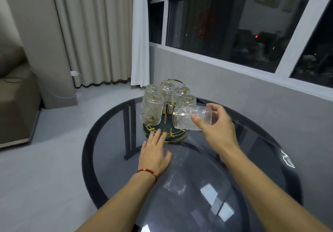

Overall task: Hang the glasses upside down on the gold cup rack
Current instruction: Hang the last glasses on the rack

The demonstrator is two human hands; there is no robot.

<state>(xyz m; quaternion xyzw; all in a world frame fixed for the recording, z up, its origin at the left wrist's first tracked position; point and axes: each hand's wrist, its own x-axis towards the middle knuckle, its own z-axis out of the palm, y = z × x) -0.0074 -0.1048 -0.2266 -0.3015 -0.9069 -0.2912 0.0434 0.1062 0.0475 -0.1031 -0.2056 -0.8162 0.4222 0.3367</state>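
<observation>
Glasses on rack: we count five ribbed clear glasses (152, 109) hanging mouth-down on the gold cup rack (168, 105).
Rack position: we find it near the far edge of the round tabletop (111, 138), on a dark green round tray (163, 127) with a gold rim.
Rack handle: we note a gold ring (172, 82) at the top, with one glass seen through it.
Sixth glass: we see one ribbed glass (187, 117) held on its side, mouth toward the rack, just right of the rack and above the tray's right edge.
Right hand: our right hand (216, 123) is closed around that glass at its base end, thumb in front and fingers over the top.
Left hand: our left hand (155, 152) is flat and spread, holding nothing, fingertips at the near rim of the tray.
Wrist: we record a red cord bracelet (147, 172) on the left wrist.
Writing and brands: we find none legible on any item.
Surroundings: we note curtains (93, 30) and a dark window (234, 24) behind.
</observation>
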